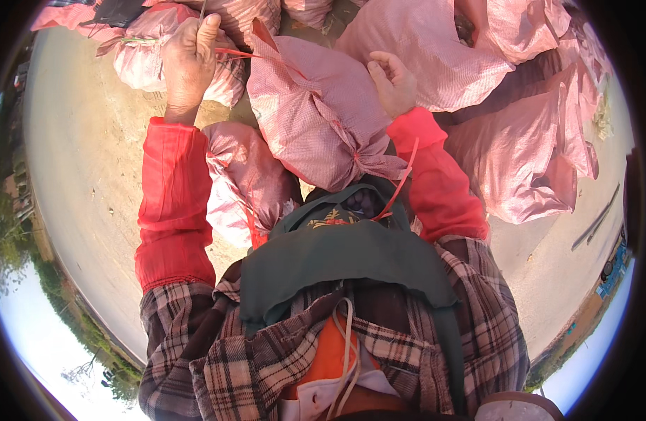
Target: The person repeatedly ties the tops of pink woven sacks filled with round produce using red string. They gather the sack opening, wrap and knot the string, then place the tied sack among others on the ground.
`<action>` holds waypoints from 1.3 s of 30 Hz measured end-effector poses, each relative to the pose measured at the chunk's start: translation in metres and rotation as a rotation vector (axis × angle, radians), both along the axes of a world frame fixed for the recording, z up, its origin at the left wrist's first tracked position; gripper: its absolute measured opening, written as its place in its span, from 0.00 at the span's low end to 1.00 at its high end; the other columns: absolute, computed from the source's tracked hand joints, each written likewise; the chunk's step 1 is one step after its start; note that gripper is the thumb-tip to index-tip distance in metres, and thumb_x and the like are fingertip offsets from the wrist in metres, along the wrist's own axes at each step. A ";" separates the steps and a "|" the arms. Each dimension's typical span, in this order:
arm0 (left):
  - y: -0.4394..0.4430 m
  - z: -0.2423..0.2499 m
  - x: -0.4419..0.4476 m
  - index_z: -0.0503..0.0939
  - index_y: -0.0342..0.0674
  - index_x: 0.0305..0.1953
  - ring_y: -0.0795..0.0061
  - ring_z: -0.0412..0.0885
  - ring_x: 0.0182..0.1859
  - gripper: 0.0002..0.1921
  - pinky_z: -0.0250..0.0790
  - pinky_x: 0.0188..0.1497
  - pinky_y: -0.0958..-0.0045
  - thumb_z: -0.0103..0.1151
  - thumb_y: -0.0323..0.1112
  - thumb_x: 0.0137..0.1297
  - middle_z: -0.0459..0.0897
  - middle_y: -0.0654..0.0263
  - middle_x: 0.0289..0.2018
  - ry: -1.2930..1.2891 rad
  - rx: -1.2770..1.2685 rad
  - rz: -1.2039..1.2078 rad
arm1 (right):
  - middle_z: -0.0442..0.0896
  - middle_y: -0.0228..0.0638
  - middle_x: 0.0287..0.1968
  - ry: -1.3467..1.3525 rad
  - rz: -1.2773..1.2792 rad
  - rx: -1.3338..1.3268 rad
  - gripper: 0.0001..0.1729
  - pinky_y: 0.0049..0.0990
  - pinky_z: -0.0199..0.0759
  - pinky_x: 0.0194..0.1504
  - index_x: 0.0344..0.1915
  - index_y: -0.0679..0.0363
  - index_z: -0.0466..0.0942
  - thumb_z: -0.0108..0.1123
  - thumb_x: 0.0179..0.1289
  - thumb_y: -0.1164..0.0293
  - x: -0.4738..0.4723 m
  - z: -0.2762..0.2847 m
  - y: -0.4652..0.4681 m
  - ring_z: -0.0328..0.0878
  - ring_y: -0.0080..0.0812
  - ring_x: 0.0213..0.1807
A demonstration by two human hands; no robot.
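My left hand is raised at the upper left, closed on a thin metal tool that looks like a sack needle. Red plastic string runs from beside this hand to the top of a stuffed pink woven sack in front of me. The sack's near corner is gathered and tied in a tuft. At the sack's right side is my right hand, fingers loosely curled and thumb apart, with nothing visible in it. Another red string hangs over my dark green apron.
A smaller tied pink sack lies near my left knee. Beyond it rests another filled sack. Large pink sacks stand at the right, one gaping at its top. Pale concrete ground surrounds them, with a dark strip lying at the far right.
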State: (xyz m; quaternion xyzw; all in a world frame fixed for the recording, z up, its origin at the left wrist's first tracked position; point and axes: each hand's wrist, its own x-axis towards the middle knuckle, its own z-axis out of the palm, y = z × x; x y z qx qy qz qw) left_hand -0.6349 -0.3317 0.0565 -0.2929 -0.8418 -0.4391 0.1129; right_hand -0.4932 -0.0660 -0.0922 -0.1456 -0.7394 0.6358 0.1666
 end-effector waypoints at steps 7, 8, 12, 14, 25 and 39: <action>-0.074 -0.020 0.098 0.75 0.35 0.34 0.50 0.75 0.25 0.08 0.67 0.27 0.64 0.51 0.33 0.67 0.76 0.51 0.23 0.004 -0.424 0.167 | 0.59 0.48 0.66 0.001 0.266 0.357 0.51 0.42 0.49 0.66 0.67 0.59 0.55 0.67 0.48 0.49 -0.070 0.023 -0.087 0.51 0.48 0.69; -0.081 -0.030 0.116 0.75 0.35 0.33 0.50 0.75 0.25 0.08 0.66 0.27 0.63 0.51 0.33 0.67 0.75 0.51 0.22 -0.094 -0.456 0.185 | 0.57 0.47 0.67 -0.089 0.294 0.397 0.54 0.44 0.46 0.66 0.68 0.57 0.51 0.68 0.47 0.48 -0.077 0.021 -0.100 0.48 0.48 0.70; -0.094 -0.051 0.174 0.73 0.35 0.32 0.52 0.73 0.22 0.09 0.64 0.24 0.61 0.51 0.35 0.66 0.74 0.52 0.19 -0.549 -0.596 -0.004 | 0.53 0.40 0.70 -0.259 0.368 0.721 0.54 0.44 0.43 0.68 0.69 0.51 0.52 0.67 0.45 0.47 -0.097 -0.006 -0.126 0.43 0.48 0.72; -0.087 -0.052 0.185 0.71 0.34 0.30 0.53 0.72 0.23 0.13 0.64 0.26 0.63 0.50 0.38 0.68 0.72 0.53 0.21 -0.750 -0.359 -0.143 | 0.60 0.38 0.68 -0.247 0.378 0.857 0.41 0.40 0.49 0.67 0.63 0.50 0.65 0.67 0.49 0.54 -0.114 -0.020 -0.121 0.47 0.48 0.71; -0.038 -0.070 0.094 0.58 0.45 0.19 0.78 0.59 0.20 0.25 0.52 0.19 0.78 0.42 0.52 0.71 0.59 0.70 0.17 -1.161 0.837 0.071 | 0.67 0.27 0.17 -0.244 0.440 -0.839 0.15 0.22 0.59 0.28 0.26 0.54 0.69 0.53 0.67 0.59 -0.154 -0.025 -0.108 0.63 0.23 0.19; 0.162 -0.136 -0.051 0.74 0.34 0.24 0.56 0.73 0.24 0.20 0.66 0.28 0.60 0.46 0.44 0.67 0.76 0.54 0.20 -0.453 -0.414 -0.644 | 0.82 0.42 0.36 -0.139 0.641 0.330 0.20 0.34 0.72 0.40 0.45 0.56 0.76 0.59 0.59 0.54 -0.162 -0.034 -0.127 0.80 0.41 0.37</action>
